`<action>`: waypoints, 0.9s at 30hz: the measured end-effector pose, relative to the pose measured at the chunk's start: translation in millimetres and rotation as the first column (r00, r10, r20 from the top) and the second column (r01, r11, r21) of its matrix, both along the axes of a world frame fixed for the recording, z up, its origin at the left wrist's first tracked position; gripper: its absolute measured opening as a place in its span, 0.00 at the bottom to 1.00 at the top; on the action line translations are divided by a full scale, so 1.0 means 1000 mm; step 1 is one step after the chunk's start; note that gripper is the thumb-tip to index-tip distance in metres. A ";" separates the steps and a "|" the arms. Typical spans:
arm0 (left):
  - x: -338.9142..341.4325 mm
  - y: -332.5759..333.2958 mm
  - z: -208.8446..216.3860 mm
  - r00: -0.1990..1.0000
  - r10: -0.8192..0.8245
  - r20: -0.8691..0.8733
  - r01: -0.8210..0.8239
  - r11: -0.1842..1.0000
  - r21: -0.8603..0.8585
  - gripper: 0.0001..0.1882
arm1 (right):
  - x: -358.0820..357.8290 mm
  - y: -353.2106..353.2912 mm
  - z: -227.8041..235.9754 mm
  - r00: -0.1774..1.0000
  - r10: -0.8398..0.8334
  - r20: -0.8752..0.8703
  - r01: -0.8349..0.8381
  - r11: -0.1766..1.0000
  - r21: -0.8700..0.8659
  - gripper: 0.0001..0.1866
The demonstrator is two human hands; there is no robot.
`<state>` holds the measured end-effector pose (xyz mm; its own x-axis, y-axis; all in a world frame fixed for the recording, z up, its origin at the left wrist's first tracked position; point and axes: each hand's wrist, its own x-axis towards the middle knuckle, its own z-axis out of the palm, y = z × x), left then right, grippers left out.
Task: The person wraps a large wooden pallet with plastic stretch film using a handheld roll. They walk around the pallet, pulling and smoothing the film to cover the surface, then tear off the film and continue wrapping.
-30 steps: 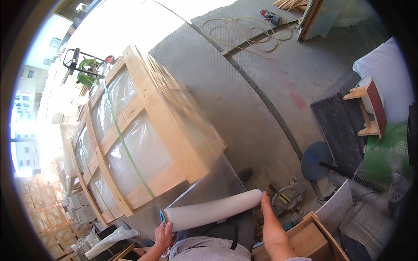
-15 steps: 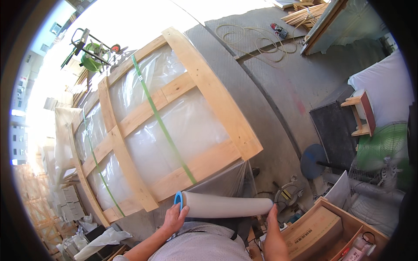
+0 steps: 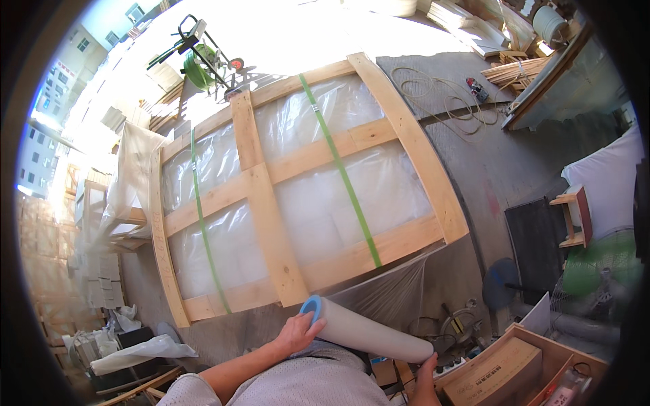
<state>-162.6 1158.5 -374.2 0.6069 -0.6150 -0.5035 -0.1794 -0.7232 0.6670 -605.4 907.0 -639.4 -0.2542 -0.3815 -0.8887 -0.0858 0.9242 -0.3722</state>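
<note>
A long roll of clear stretch film (image 3: 376, 333) lies slantwise in front of my body, its far-left end showing a blue core. My left hand (image 3: 302, 333) grips that end, with fingers at the core's rim. At the lower right end, my right hand (image 3: 427, 376) is closed round the tip of the roll. A loose sheet of film (image 3: 389, 289) runs between the roll and the near edge of a large wooden crate (image 3: 260, 203). Plastic covers the crate inside its plank frame, and two green straps (image 3: 347, 183) cross it.
Right of me stands a wooden box (image 3: 518, 329) holding a cardboard carton (image 3: 497, 372). Beyond it are a green fan (image 3: 602, 264) and a small wooden stool (image 3: 575, 216). A hose (image 3: 440, 101) lies coiled on the far floor. Crumpled plastic (image 3: 145, 353) sits at the lower left.
My view has turned left, so the crate appears farther right. The roll has tilted, its right end now lower and nearer me. Both hands still hold its ends.
</note>
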 end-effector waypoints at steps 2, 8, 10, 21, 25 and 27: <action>-0.008 0.020 -0.001 1.000 -0.001 -0.002 0.001 1.000 -0.008 0.25 | -0.010 0.022 -0.005 1.000 0.011 0.026 -0.010 1.000 -0.017 0.35; -0.035 0.106 0.003 1.000 0.002 -0.023 -0.001 0.999 0.052 0.19 | -0.047 0.110 -0.017 0.997 0.038 -0.074 -0.035 0.998 0.042 0.31; -0.043 0.136 0.003 0.999 0.015 -0.030 -0.013 0.998 0.055 0.20 | -0.048 0.139 -0.014 0.995 0.068 -0.072 -0.066 0.997 0.028 0.30; -0.003 0.230 0.005 0.996 -0.068 -0.058 0.070 0.997 0.032 0.24 | -0.026 0.276 0.002 0.993 0.013 -0.118 -0.015 1.000 -0.014 0.33; 0.035 0.270 0.004 0.992 -0.123 -0.032 0.124 0.991 0.041 0.24 | -0.004 0.345 0.007 0.995 -0.080 -0.066 0.076 0.996 -0.050 0.33; 0.050 0.294 0.006 0.989 -0.143 -0.038 0.146 0.986 0.076 0.23 | 0.013 0.379 0.008 0.986 -0.161 -0.050 0.158 0.986 -0.055 0.33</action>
<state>-112.7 1452.4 -368.3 0.4967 -0.6531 -0.5716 -0.2650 -0.7413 0.6167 -592.6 1285.5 -631.1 -0.3626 -0.3764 -0.8526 0.0399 0.9077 -0.4177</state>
